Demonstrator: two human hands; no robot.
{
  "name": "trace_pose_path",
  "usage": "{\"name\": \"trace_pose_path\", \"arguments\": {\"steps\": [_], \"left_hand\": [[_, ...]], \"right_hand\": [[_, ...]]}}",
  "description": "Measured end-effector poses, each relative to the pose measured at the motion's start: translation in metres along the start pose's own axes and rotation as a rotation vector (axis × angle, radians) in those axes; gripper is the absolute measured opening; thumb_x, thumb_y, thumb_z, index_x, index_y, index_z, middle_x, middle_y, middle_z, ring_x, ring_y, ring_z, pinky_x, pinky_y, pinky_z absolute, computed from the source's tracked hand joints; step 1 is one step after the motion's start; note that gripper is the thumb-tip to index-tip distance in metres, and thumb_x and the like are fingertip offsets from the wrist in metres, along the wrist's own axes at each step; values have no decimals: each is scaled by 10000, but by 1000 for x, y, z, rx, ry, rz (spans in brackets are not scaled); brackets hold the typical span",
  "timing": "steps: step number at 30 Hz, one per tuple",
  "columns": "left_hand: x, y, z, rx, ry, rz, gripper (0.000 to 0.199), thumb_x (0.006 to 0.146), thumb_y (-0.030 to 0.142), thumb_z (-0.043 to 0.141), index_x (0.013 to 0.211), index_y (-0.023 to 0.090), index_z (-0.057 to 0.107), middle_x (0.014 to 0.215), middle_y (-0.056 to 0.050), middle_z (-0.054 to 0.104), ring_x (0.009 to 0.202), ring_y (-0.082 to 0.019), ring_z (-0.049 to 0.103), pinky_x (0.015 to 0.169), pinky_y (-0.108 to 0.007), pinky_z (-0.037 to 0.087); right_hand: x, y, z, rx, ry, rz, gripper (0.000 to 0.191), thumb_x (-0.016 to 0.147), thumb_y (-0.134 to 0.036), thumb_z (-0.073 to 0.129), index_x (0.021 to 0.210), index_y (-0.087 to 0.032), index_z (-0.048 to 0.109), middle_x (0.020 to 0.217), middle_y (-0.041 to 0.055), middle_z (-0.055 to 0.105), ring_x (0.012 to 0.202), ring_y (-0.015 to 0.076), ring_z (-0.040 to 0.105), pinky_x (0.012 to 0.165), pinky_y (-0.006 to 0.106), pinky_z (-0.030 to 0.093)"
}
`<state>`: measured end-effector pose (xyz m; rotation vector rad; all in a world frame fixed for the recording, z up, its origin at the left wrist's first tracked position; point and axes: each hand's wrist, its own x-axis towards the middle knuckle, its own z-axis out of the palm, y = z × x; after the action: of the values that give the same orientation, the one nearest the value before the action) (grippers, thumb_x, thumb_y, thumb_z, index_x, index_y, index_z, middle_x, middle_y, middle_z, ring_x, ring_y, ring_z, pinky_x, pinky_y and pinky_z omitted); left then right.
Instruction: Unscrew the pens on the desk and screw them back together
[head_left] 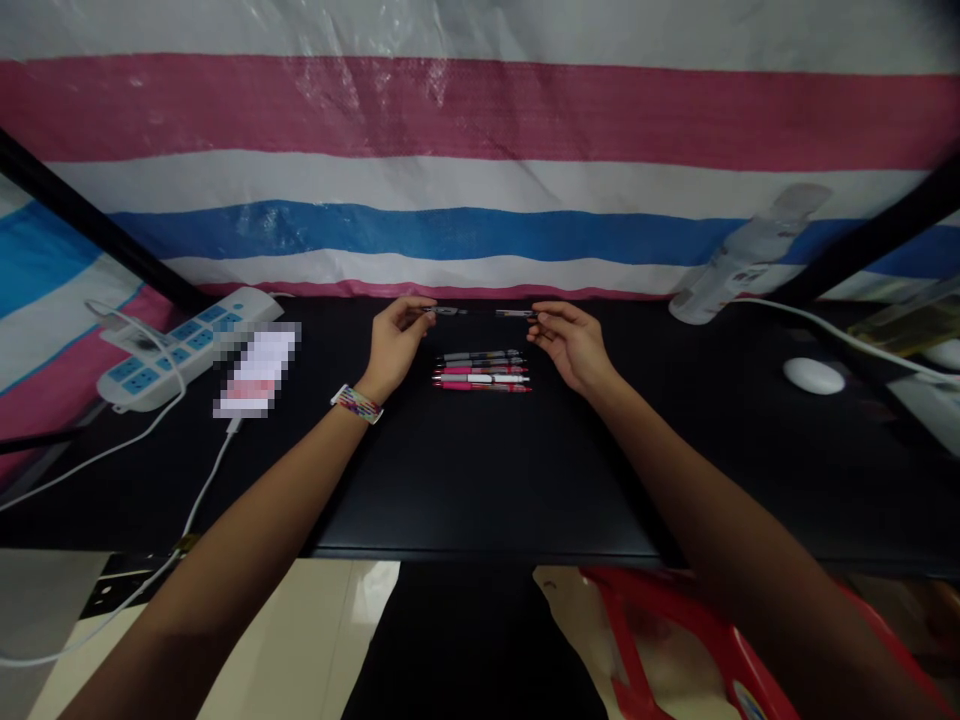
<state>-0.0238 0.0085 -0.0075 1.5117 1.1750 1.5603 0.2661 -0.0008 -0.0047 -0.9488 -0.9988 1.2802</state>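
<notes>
Several pens (481, 378), pink, white and dark, lie side by side across the black table. Beyond them, my left hand (401, 335) pinches the left end of a slim dark pen-like piece (448, 311). My right hand (566, 337) has its thumb and fingers closed on the right end of another slim piece (513, 313) with a pale middle. Both pieces lie in one line behind the row; whether they join is too dark to tell. A patterned band (358, 403) is around my left wrist.
A white and blue power strip (187, 345) and a charging phone (259, 370) are at left. At right are a clear bottle (731, 265), a white mouse (814, 376) and a cable. A red stool (675, 640) stands below the table's front edge (480, 553).
</notes>
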Motion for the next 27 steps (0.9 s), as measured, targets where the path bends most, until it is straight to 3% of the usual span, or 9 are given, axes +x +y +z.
{"name": "trace_pose_path", "arguments": {"steps": [5, 27], "left_hand": [[0, 0, 0, -14, 6, 0, 198, 874, 145, 794, 1057, 213, 823, 909, -44, 799, 843, -167, 754, 728, -272, 592], [0, 2, -2, -59, 12, -56, 200, 820, 168, 826, 1011, 224, 840, 904, -49, 809, 844, -178, 749, 721, -285, 582]], "right_hand": [[0, 1, 0, 18, 8, -17, 160, 790, -265, 869, 941, -269, 815, 816, 9, 702, 863, 206, 730, 1013, 463, 644], [1, 3, 0, -4, 9, -27, 149, 797, -272, 860, 939, -281, 818, 812, 16, 700, 881, 221, 738, 1037, 495, 646]]}}
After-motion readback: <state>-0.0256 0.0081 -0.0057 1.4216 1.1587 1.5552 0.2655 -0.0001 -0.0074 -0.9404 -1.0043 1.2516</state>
